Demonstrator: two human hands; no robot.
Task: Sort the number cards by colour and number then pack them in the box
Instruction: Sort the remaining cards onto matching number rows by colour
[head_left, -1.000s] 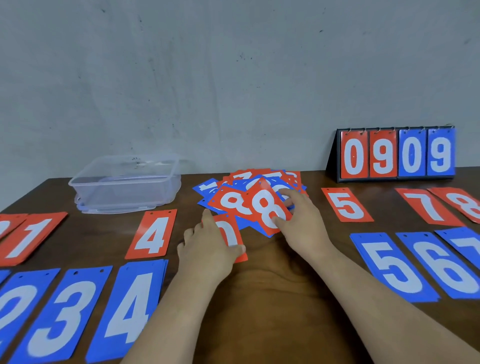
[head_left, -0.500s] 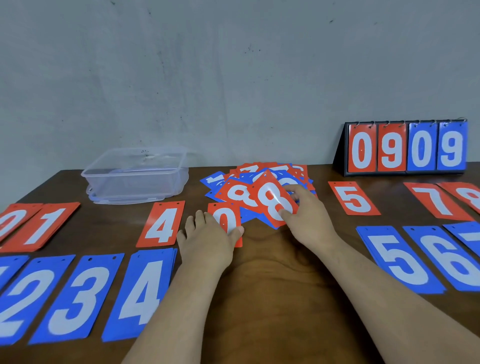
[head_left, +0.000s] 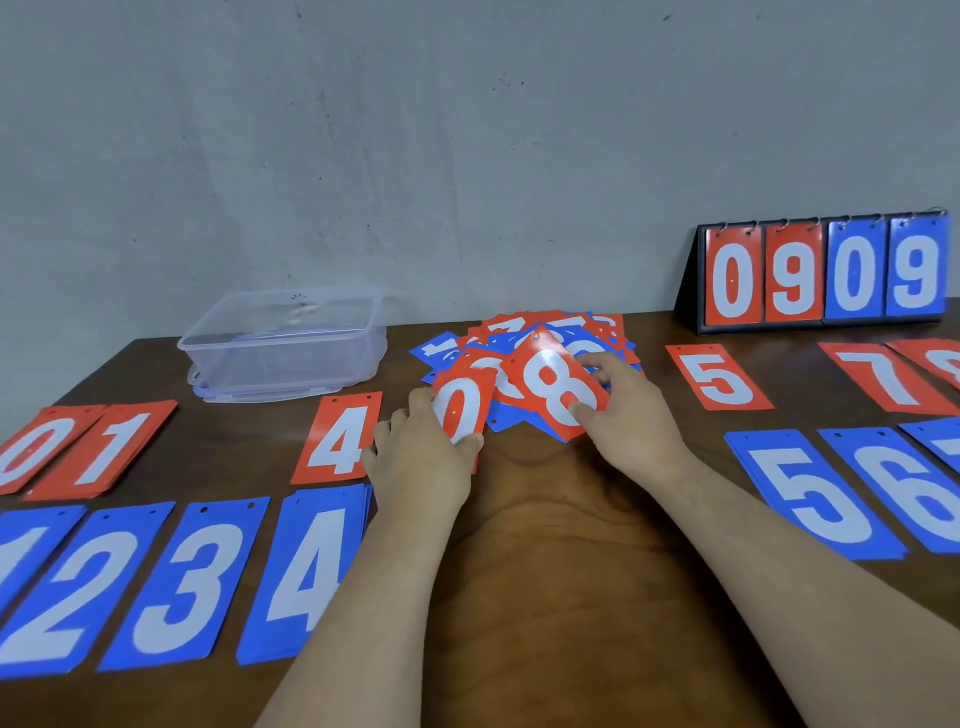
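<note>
Open table (head_left: 545, 545) at near centre, bounded far by the loose card pile (head_left: 550, 325), left by the blue 4 stack (head_left: 306, 571), right by the blue 5 stack (head_left: 810, 493). Upright obstacles at the far edge: clear box (head_left: 280, 332), scoreboard stand (head_left: 821, 275).

One head view looks forward and down, close above the table (head_left: 545, 530), facing the grey wall (head_left: 467, 156) at 12 o'clock.
</note>
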